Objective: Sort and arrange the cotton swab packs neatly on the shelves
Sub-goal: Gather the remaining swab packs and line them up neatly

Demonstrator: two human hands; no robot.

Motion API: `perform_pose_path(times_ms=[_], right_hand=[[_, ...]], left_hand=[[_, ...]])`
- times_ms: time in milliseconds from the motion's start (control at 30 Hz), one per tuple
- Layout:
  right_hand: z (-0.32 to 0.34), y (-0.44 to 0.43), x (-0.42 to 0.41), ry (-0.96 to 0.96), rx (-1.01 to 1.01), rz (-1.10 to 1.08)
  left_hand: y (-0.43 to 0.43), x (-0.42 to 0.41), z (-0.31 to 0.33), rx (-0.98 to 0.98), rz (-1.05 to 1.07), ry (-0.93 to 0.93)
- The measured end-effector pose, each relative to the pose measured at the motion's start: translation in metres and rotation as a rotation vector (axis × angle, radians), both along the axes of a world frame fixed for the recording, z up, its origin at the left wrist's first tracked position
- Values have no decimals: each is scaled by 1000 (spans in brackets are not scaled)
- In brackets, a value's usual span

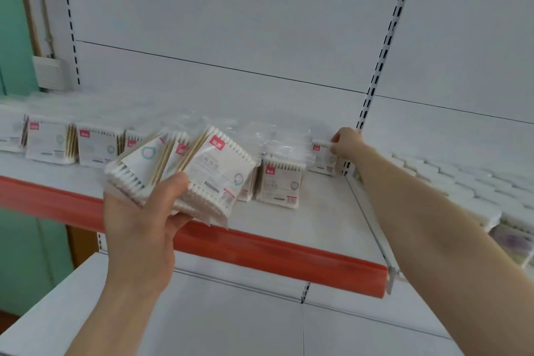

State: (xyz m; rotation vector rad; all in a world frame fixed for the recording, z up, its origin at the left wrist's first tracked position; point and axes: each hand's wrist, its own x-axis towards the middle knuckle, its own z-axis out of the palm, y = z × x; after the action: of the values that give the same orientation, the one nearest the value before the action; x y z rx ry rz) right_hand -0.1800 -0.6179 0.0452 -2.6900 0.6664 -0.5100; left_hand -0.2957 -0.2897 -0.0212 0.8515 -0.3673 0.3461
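1. i see the left hand [138, 217] low and centre-left. its fingers are curled underneath and the thumb is on top, gripping the held packs [208, 170].
2. the held packs are several swab packs fanned out and tilted. they are in the air in front of the shelf [303, 220], over its red strip [260, 251]. exact count is hard to tell, blurred.
3. the right hand [345, 141] is reached into the back right corner of the shelf. its fingers are bent and pinch the top edge of the corner pack [322, 157].
4. the corner pack stands upright at the back panel, just beside the slotted upright [384, 46], label facing me.
5. the mid pack [281, 182] stands upright on the shelf between the held packs and the corner pack. there's crinkled clear wrap behind it, too blurred to read.
6. the left row [95, 147] is packs standing side by side along the shelf, labels out, with a red tag at the top left of each.
7. the next bay [462, 182] to the right holds stacked white packs. i can't tell what kind.
8. the lower shelf [231, 321] is white and sits beneath the red strip.
9. the green wall [14, 23] and switch box [47, 72] are at far left.
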Motion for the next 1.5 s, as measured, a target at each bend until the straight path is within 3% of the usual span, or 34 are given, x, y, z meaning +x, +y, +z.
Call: perform_pose_path(times_ms=[367, 467, 567, 667, 767, 867, 933, 1067, 1133, 1233, 1333, 1500], right_hand=[[1, 1, 12, 39, -134, -29], [13, 9, -5, -60, -92, -30], [26, 31, -26, -343, 64, 3], [37, 73, -63, -504, 343, 232], [39, 117, -112, -328, 580, 478], [31, 141, -142, -84, 602, 590], [23, 148, -151, -89, 650, 629], [29, 134, -157, -294, 746, 577], [38, 108, -151, -459, 690, 446], [42, 67, -127, -583, 368, 166], [33, 44, -95, -368, 73, -7], [22, 35, -50, -110, -68, 3]], left_hand=[[5, 10, 4, 60, -45, -18], [4, 9, 7, 40, -102, -3], [-2, 8, 6, 37, -162, -8], [-7, 3, 8, 37, -206, -11], [-10, 1, 10, 34, -245, -15], [-13, -3, 11, 34, -269, -19], [-16, -7, 10, 48, -282, -29], [-15, -10, 8, 68, -305, -16], [-15, -11, 7, 59, -313, 6], [-15, -12, 5, 66, -301, 25], [-15, -12, 5, 85, -293, 30], [-9, -3, 13, 103, -231, 6]])
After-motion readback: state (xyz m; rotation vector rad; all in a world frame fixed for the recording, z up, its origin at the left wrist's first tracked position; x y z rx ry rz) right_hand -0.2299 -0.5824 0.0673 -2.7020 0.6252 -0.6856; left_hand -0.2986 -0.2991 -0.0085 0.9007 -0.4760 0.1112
